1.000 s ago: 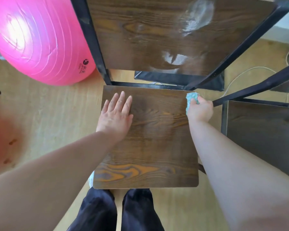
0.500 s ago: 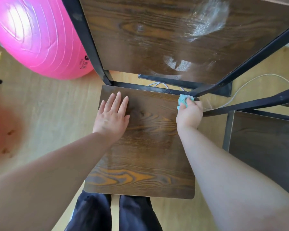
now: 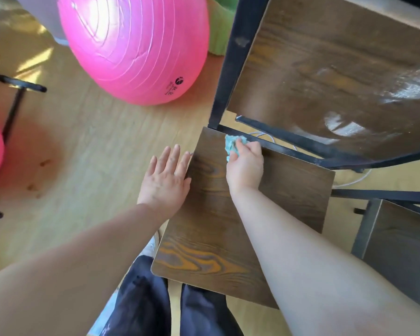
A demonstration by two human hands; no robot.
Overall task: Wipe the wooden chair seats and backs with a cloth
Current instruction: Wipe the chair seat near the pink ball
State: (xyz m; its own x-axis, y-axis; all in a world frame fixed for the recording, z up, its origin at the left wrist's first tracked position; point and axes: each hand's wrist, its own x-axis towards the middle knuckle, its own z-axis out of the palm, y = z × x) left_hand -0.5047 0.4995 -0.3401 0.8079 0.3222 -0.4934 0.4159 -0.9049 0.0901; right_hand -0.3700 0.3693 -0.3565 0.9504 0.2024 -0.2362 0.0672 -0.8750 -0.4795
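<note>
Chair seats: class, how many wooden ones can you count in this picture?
2. One seat is in the centre, under the right hand and its cloth; the second seat is at the lower right, cut off by the frame edge. Others may be out of view.

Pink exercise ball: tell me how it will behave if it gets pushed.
The pink exercise ball is round and rests on the smooth wooden floor, so it would probably roll at a light nudge. It looks air-filled, so it is likely light for its size. Its glossy skin may be slippery.
</note>
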